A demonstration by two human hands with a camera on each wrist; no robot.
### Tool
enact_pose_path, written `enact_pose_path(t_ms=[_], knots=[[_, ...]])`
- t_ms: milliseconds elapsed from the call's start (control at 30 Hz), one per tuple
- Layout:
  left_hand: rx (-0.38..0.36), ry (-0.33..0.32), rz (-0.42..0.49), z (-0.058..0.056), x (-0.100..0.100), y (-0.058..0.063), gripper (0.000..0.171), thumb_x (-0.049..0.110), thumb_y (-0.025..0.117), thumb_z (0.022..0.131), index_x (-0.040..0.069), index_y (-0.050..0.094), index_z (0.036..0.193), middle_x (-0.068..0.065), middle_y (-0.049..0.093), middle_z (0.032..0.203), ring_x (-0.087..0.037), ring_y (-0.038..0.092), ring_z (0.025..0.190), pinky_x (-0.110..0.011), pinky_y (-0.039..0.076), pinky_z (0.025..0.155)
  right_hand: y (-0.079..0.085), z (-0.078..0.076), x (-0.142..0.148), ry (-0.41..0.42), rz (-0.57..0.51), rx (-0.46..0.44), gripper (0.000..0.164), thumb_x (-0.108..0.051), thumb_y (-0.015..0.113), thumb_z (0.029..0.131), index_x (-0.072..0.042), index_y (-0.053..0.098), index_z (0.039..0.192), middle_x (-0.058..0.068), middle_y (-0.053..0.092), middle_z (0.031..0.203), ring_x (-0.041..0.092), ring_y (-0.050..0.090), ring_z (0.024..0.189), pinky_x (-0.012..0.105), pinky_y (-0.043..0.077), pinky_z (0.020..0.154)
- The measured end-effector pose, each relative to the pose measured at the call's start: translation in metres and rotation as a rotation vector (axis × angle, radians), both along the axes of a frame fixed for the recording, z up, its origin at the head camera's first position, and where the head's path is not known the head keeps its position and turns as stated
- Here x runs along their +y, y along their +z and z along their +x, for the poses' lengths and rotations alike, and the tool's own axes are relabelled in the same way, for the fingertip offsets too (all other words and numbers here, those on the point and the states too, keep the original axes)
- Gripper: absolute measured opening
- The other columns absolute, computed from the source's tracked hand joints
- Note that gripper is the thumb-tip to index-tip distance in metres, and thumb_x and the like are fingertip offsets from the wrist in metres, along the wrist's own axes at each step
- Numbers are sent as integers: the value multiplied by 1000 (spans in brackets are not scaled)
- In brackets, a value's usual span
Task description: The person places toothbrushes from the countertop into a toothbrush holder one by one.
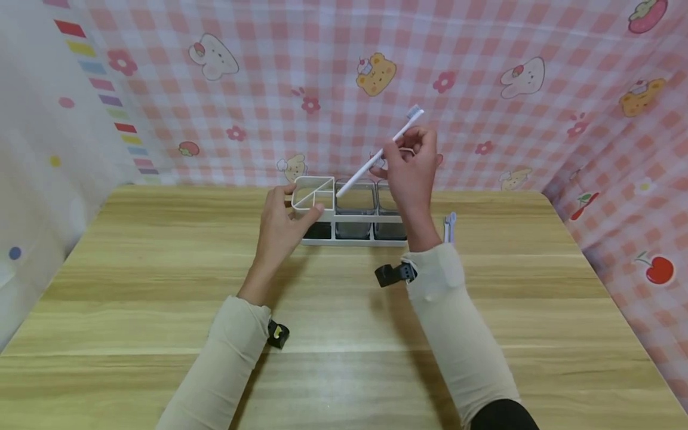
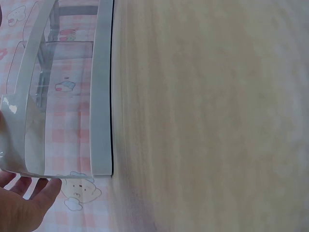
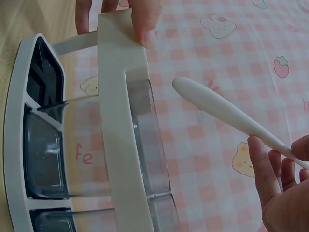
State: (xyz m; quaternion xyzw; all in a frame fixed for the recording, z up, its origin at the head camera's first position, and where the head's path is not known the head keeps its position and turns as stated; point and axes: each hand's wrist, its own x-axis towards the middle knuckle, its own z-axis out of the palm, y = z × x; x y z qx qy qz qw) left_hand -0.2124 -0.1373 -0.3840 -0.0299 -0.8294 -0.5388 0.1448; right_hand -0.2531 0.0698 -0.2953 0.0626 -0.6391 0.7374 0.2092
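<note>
Pinching a slender, smooth toothbrush (image 1: 363, 172), the right grip (image 1: 414, 173) hovers near the clear-cupped rack (image 1: 371, 219) clasped by the left grip (image 1: 280, 226).

The surface (image 1: 564, 346) is light wood with long brown lines. Behind it is a pink and white checked cloth (image 1: 322, 36) with bunnies (image 1: 215, 57), bears (image 1: 378, 76) and little flowers (image 1: 444, 82). The right side (image 1: 618, 179) has checks too, and a red cherry (image 1: 659, 270). The left side (image 1: 32, 149) is white with coloured dots (image 1: 15, 253) and little bright bars (image 1: 90, 67).

Pink checked cloth (image 1: 333, 36) backs a wooden table (image 1: 333, 370).
</note>
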Motion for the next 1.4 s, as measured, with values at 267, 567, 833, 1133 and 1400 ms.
enact_pose_path(t_ms=[267, 567, 833, 1133, 1400], knots=[[3, 14, -12, 0, -1, -1, 71, 36, 77, 88, -2, 47, 140, -20, 49, 133, -32, 54, 114, -45, 52, 96, -6, -1, -14, 16, 47, -21, 22, -4, 61, 98, -10, 43, 110, 7, 53, 100, 20, 62, 84, 35, 62, 69], [6, 16, -17, 0, -2, 1, 71, 37, 77, 88, -1, 47, 140, -19, 50, 132, -32, 54, 113, -45, 52, 95, -10, 3, -29, 15, 122, -32, 21, -4, 59, 99, -11, 44, 112, 6, 52, 102, 19, 60, 86, 37, 62, 69], [13, 12, -17, -3, -2, 3, 71, 37, 77, 88, 0, 47, 141, -16, 50, 133, -31, 55, 114, -43, 52, 94, -15, -1, -37, 20, 132, -22, 21, -2, 59, 96, -9, 45, 111, 6, 53, 99, 18, 61, 84, 35, 62, 67], [25, 20, -19, -2, -1, 4, 68, 33, 78, 88, -1, 49, 139, -17, 51, 132, -33, 56, 113, -44, 52, 93, -27, -1, -44, 29, 238, 20, 21, -1, 57, 96, -6, 44, 112, 8, 54, 101, 23, 63, 89, 43, 62, 71], [14, 17, -9, 0, 1, 0, 67, 33, 77, 88, -1, 48, 138, -20, 50, 132, -33, 56, 112, -46, 52, 93, -38, 2, -47, 34, 343, 75, 19, -2, 58, 97, -4, 44, 110, 11, 56, 99, 25, 66, 91, 37, 62, 68]])
